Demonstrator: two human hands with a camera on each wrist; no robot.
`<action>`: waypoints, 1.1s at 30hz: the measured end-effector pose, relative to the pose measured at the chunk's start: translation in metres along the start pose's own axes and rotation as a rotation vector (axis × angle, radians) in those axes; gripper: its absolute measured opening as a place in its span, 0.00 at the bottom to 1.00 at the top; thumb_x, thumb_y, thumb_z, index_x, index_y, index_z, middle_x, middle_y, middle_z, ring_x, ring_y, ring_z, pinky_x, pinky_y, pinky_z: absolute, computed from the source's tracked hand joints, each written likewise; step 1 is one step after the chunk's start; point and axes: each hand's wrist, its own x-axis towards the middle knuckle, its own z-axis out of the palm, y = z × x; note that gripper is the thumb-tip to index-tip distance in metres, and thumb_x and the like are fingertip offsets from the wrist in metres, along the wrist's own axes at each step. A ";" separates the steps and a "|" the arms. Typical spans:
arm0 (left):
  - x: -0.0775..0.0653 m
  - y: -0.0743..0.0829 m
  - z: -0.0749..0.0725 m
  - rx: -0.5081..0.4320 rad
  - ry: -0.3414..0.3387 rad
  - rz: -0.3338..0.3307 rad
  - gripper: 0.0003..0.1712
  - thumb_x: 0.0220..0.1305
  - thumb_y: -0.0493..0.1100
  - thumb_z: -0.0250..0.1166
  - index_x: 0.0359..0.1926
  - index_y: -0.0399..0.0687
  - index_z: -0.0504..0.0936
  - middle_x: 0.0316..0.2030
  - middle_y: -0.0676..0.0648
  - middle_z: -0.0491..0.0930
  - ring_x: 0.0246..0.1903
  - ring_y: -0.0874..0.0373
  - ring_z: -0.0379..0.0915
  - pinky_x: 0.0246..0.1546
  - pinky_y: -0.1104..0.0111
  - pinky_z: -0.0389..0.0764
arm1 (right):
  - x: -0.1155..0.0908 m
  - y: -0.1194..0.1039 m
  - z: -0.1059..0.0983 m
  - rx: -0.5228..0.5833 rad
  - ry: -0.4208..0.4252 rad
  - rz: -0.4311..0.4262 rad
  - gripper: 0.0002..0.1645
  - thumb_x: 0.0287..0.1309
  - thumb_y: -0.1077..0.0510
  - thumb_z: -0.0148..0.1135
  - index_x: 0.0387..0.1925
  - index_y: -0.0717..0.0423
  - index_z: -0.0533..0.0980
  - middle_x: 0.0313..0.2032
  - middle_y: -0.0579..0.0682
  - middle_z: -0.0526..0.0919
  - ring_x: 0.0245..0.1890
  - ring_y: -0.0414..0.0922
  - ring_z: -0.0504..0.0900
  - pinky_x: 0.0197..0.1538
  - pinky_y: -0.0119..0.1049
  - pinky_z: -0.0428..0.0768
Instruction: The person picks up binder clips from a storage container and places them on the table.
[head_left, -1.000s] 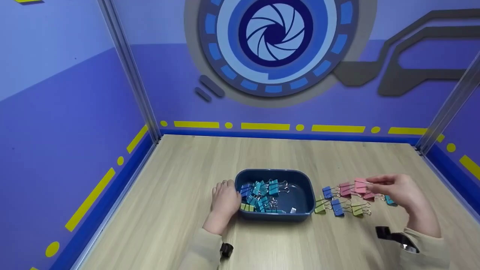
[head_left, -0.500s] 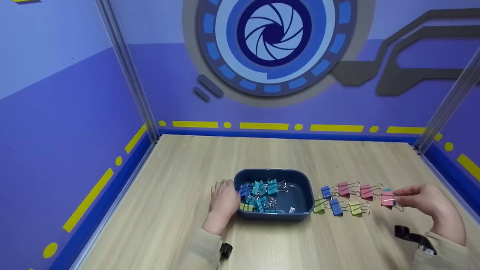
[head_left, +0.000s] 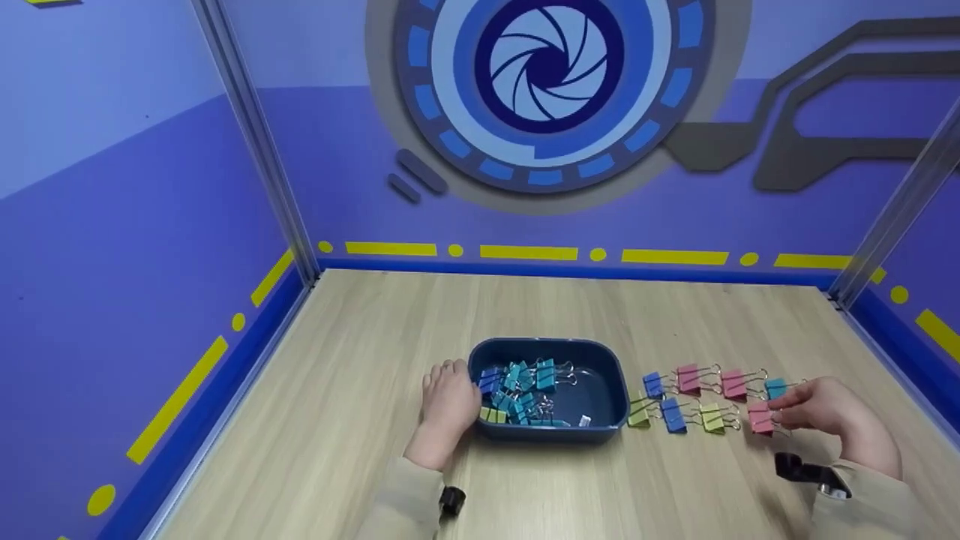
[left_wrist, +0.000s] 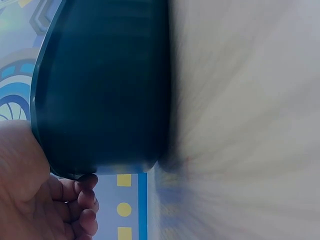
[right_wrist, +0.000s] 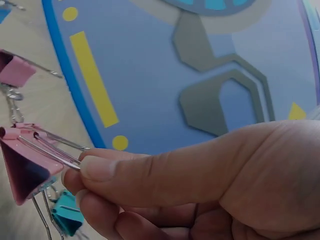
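Observation:
My right hand [head_left: 821, 409] pinches a pink binder clip [head_left: 760, 417] by its wire handle, between thumb and fingers. In the right wrist view the clip's pink body [right_wrist: 30, 165] points away from the fingertips. Just behind it lies a teal binder clip [head_left: 775, 388], partly hidden by the hand. My left hand [head_left: 450, 401] grips the left rim of a dark blue plastic box [head_left: 555, 433], its fingers curled at the box's corner in the left wrist view. Inside the box are several binder clips [head_left: 546, 375], mostly teal, gathered on its left side.
Two rows of binder clips lie right of the box. The back row has a blue clip [head_left: 654, 385] and two pink clips [head_left: 688, 379]. In the front row are a green clip [head_left: 638, 413], a blue clip [head_left: 673, 415] and a yellow clip [head_left: 712, 418]. Patterned walls [head_left: 480, 172] enclose the table.
My right hand has carried the pink binder clip rightward from over the back row, then toward me to the right end of the front row. The left hand has stayed at the box.

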 end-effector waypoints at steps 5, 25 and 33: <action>0.001 -0.001 0.001 -0.009 -0.008 -0.005 0.18 0.65 0.41 0.64 0.51 0.34 0.79 0.45 0.38 0.81 0.48 0.43 0.74 0.50 0.53 0.70 | 0.008 0.003 0.007 0.000 -0.007 0.035 0.14 0.58 0.65 0.69 0.44 0.70 0.84 0.35 0.50 0.90 0.34 0.38 0.83 0.45 0.44 0.83; 0.000 -0.001 0.001 -0.042 -0.010 -0.007 0.18 0.65 0.41 0.64 0.51 0.34 0.79 0.46 0.38 0.82 0.49 0.42 0.75 0.50 0.52 0.71 | 0.017 0.000 0.015 0.000 -0.029 0.105 0.19 0.55 0.63 0.71 0.47 0.70 0.82 0.40 0.55 0.88 0.43 0.48 0.82 0.51 0.52 0.78; 0.000 0.000 0.001 -0.029 0.010 -0.001 0.14 0.64 0.41 0.65 0.46 0.36 0.80 0.41 0.40 0.81 0.45 0.43 0.75 0.47 0.54 0.71 | 0.008 -0.006 0.010 -0.060 0.050 0.054 0.32 0.55 0.56 0.72 0.55 0.75 0.76 0.54 0.74 0.80 0.53 0.66 0.79 0.55 0.62 0.75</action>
